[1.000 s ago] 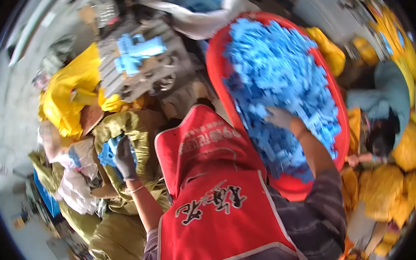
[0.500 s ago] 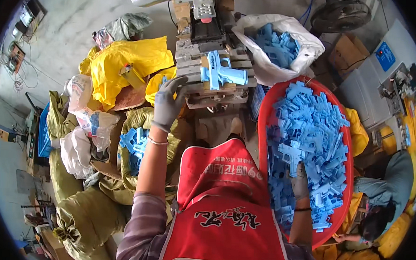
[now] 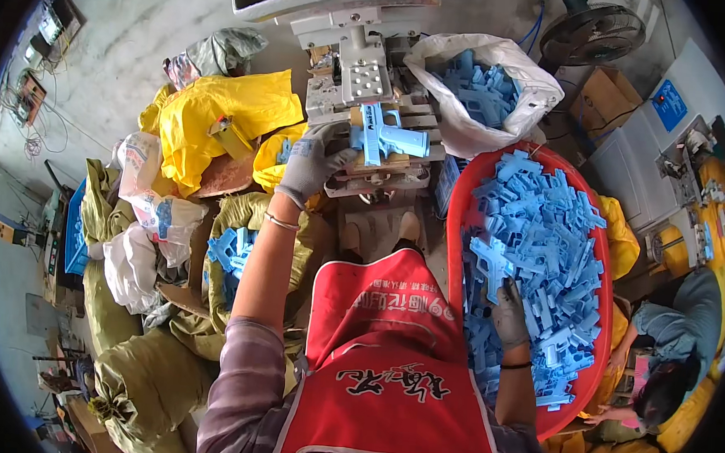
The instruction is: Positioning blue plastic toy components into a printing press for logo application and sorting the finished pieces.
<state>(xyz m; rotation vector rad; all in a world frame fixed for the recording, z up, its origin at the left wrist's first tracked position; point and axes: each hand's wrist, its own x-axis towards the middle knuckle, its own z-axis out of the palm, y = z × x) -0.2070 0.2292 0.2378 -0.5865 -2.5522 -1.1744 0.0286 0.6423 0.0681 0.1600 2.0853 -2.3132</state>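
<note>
A light blue toy pistol (image 3: 374, 136) with dark printing on its slide lies on the fixture (image 3: 354, 161) of a machine. Just left of it is my left hand (image 3: 310, 163) in a grey glove, fingers apart and nothing held; its fingertips are close to the fixture's edge, and I cannot tell if they touch. In my right hand (image 3: 510, 317), also gloved, is a second blue toy pistol (image 3: 491, 258), gripped by its lower end. This one is above a red tub (image 3: 456, 224) heaped with blue toy pistols (image 3: 556, 247).
Beyond the fixture is a metal plate with studs (image 3: 365, 81) on the machine. A white sack (image 3: 545, 88) of blue pistols stands behind the tub. Olive sacks (image 3: 154, 371) and yellow cloth (image 3: 220, 110) lie left. A fan (image 3: 594, 33) and a bent-over person (image 3: 680, 329) are right.
The studded plate has come toward me, nearer the pistol on the fixture. My left hand has moved slightly right and nearer the fixture. My right hand has shifted leftward with its pistol.
</note>
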